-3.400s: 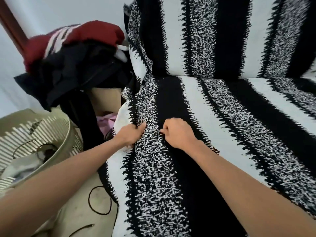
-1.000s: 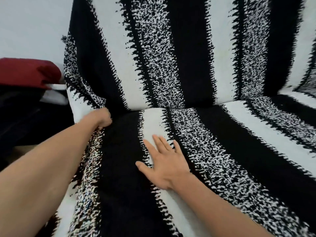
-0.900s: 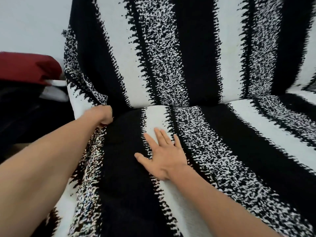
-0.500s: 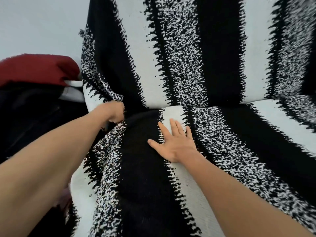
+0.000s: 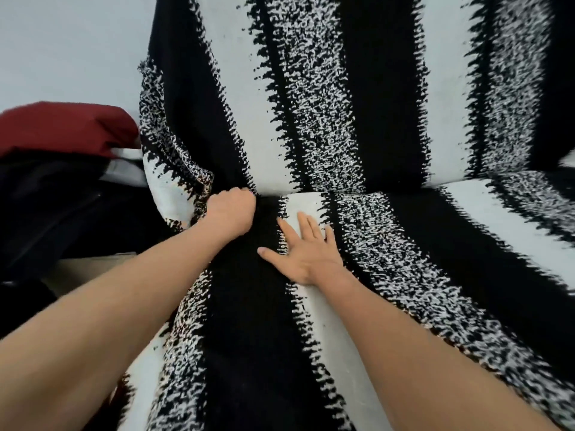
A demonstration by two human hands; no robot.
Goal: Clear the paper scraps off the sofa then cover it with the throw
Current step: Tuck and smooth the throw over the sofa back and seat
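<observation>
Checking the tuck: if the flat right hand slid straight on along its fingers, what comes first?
The right hand would likely meet the black-and-white striped woven throw where it rises behind the seat crease.

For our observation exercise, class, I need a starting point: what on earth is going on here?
A person is fitting a black-and-white striped throw over a sofa. The left hand grips the throw at the crease between seat and back. The right hand lies flat on the seat, pressing the fabric. No paper scraps show; clothes lie piled at left.
</observation>
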